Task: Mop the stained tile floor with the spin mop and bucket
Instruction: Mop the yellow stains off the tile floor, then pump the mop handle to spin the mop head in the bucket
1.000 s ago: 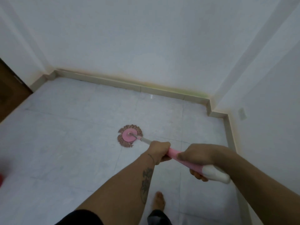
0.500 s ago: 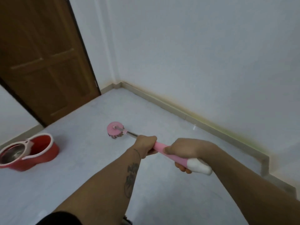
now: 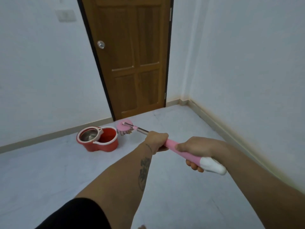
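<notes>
I hold the spin mop by its pink handle (image 3: 171,145) with both hands. My left hand (image 3: 156,140) grips it forward, near the metal shaft. My right hand (image 3: 197,150) grips it further back, just ahead of the white end cap. The pink mop head (image 3: 124,128) with brownish strands hangs in the air, tilted, just right of the red bucket (image 3: 99,141). The bucket stands on the pale tile floor (image 3: 49,171) and has a steel spin basket in its left half.
A brown wooden door (image 3: 132,63) is shut behind the bucket. White walls with a beige skirting board (image 3: 222,129) meet in a corner at the right. A light switch (image 3: 66,14) sits on the left wall.
My view has swung left from the far wall to the door. The mop head left the floor and now hangs beside the bucket, which has come into the middle of the view.
</notes>
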`<state>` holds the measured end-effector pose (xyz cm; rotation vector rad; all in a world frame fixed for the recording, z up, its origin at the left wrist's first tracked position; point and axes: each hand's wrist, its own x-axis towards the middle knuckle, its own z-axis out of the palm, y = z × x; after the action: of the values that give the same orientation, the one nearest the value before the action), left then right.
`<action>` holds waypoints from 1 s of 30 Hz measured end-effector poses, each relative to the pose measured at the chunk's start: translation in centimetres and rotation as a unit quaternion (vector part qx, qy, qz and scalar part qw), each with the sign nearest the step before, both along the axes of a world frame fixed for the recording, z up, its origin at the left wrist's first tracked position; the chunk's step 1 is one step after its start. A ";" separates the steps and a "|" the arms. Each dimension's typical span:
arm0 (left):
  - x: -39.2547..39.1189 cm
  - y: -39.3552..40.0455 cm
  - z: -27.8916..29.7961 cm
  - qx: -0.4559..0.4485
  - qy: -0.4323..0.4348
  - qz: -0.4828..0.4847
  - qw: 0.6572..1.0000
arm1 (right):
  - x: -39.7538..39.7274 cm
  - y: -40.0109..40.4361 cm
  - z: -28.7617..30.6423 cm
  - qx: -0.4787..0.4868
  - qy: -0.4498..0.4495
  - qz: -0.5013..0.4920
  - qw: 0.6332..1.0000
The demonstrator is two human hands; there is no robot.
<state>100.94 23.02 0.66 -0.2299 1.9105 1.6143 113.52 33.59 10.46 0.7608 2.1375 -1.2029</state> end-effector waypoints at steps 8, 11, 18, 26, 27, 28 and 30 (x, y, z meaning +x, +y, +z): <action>-10.8 -6.9 -0.5 -0.017 -0.025 0.053 0.998 | -12.9 -6.2 0.7 0.004 -0.024 0.078 0.997; -13.8 -8.3 -1.3 -0.009 -0.040 0.072 0.997 | -16.1 -7.4 0.4 -0.003 -0.028 0.095 0.995; -18.1 -9.4 -3.0 0.043 -0.079 0.110 0.990 | -22.7 -7.6 -1.3 -0.012 0.001 0.167 0.986; -24.2 -7.9 -5.7 0.052 -0.103 0.147 0.982 | -31.1 -5.5 -3.2 -0.026 -0.066 0.165 0.984; -25.2 -7.6 -5.7 0.060 -0.106 0.151 0.981 | -32.3 -5.0 -3.0 -0.039 -0.080 0.142 0.986; -26.3 -7.3 -5.8 0.071 -0.109 0.158 0.979 | -33.6 -4.4 -2.7 -0.057 -0.085 0.126 0.987; -28.4 -6.7 -5.8 0.079 -0.115 0.181 0.974 | -36.3 -3.1 -2.2 -0.093 -0.075 0.117 0.986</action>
<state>72.56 16.36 -5.12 -0.7004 1.6199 1.8700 77.18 30.45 8.26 0.4861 1.9011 -1.1604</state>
